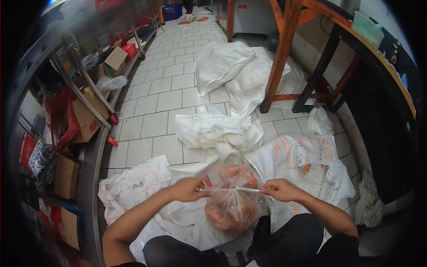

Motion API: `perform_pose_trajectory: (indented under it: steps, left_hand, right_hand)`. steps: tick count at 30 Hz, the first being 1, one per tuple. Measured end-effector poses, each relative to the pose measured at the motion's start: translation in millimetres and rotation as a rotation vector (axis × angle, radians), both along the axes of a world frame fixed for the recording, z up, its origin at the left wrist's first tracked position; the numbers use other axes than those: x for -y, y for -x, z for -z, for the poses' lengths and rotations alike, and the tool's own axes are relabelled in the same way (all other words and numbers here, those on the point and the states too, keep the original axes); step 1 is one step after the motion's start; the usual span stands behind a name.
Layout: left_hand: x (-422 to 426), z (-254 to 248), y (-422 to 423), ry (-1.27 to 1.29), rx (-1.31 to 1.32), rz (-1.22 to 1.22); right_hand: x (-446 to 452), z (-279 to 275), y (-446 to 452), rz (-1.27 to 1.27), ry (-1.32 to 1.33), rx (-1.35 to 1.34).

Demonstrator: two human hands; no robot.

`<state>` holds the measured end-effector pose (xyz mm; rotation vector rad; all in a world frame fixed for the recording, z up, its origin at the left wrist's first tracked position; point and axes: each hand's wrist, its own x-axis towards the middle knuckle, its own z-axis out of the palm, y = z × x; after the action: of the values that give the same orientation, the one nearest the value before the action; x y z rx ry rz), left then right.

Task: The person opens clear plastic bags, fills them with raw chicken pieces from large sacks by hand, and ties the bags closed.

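1. Clear bag [229, 216], one: filled with orange-brown pieces, gathered at the neck, at 6 o'clock from the middle of the strip across it. A further orange-brown lump [239, 175] shows at 12 o'clock; same bag or a second, I cannot tell.
2. Pale strip [213, 190], one: narrow, straight, crossing the bag's neck, long axis from 9 to 3 o'clock.
3. My left grip [191, 188], one: finger and thumb clamped on the strip's 9 o'clock end.
4. My right grip [281, 190], one: fingertips clamped on the 3 o'clock end.
5. Nearer to the bag's body: my left grip, by a little; the bag lies at 4 o'clock from it, at 8 from my right.
6. Printed white sacks [284, 155], two: at 10 and 2 o'clock from the bag.
7. Bulky white sacks [222, 66], at least two: at 12 o'clock, farther off on the tiled floor [162, 100].
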<state>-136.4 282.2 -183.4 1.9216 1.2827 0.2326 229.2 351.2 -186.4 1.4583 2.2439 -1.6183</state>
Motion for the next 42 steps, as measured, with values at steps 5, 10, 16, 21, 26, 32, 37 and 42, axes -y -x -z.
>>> perform_pose_trajectory:
  steps: [5,10,16,21,26,32,37,42]
  left_hand:
    - [-17,48,-57,0.495,0.288,0.046]
    - [-2,79,-121,0.86,1.208,-0.336]
    - [8,77,-114,0.675,1.067,-0.338]
    - [-3,76,-116,0.725,0.923,-0.477]
    - [-10,77,-120,0.854,1.004,-0.552]
    - [0,79,-136,0.355,0.784,-0.503]
    - [3,58,-147,-0.064,0.296,-0.473]
    - [6,70,-147,-0.342,0.181,-0.321]
  right_hand:
    - [23,3,-16,-0.432,-0.141,0.236]
    - [28,-12,27,-0.613,-0.601,-0.193]
    - [8,48,35,-0.238,-0.122,-0.595]
    - [21,73,36,-0.061,0.096,-0.77]
    - [21,79,39,0.18,0.407,-0.814]
    - [28,80,56,0.392,0.103,-0.661]
    - [27,101,58,0.428,-0.056,-0.593]
    - [25,96,59,0.548,0.161,-0.537]
